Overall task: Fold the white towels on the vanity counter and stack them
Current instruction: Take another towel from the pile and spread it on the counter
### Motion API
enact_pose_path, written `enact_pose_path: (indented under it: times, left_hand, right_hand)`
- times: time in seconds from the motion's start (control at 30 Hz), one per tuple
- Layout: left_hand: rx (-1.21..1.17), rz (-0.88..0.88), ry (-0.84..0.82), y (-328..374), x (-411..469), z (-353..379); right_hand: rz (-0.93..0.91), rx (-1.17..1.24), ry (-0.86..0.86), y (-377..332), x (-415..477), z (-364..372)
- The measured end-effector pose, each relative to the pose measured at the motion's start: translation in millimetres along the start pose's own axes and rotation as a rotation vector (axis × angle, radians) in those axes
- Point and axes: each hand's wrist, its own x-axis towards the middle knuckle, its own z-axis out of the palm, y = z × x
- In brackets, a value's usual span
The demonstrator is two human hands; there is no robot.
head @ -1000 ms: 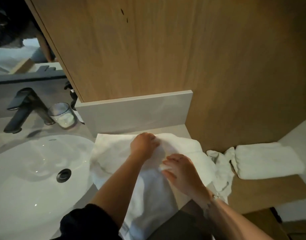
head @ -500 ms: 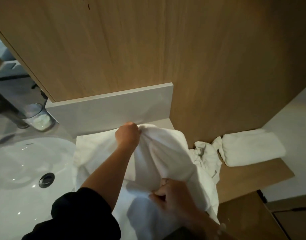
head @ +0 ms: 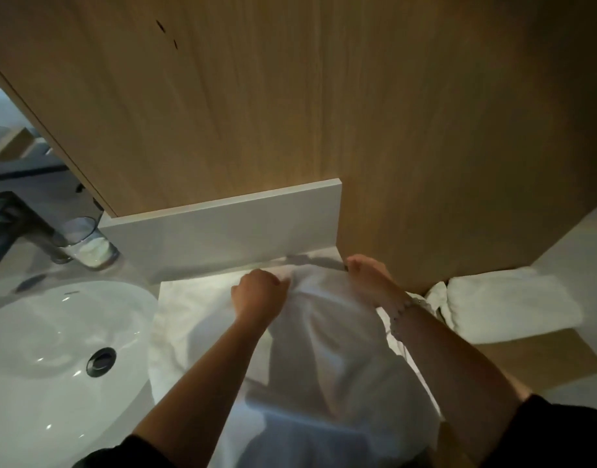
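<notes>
1. Gripping the far edge of a white towel (head: 327, 336), the left hand (head: 258, 295) is clenched on a bunch of cloth at centre frame, just below the grey backsplash (head: 222, 238).
2. At centre right, the right hand (head: 374, 278) pinches the same edge by the wooden panel (head: 290, 96); a beaded bracelet (head: 403, 310) circles its wrist.
3. Between the hands the towel rises off the counter and hangs toward the bottom of the frame; a flat layer lies beneath, beside the white sink (head: 54, 349) at lower left.
4. At right, a folded towel (head: 513, 305) rests on a lower wooden shelf (head: 540, 359), a crumpled cloth (head: 433, 295) touching it.
5. At left stand a glass (head: 86, 244) and a dark faucet (head: 16, 221).
</notes>
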Motion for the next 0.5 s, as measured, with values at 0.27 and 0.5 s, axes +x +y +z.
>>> enact_pose_path:
  times: [0.27,0.5]
  left_hand:
    - [-0.174,0.094,0.028,-11,-14,5]
    - [-0.152,0.174,0.035,-13,-15,9]
  right_hand:
    - [0.099,-0.027,-0.249,6,20,-21]
    - [-0.07,0.016,-0.612,-24,10,-18]
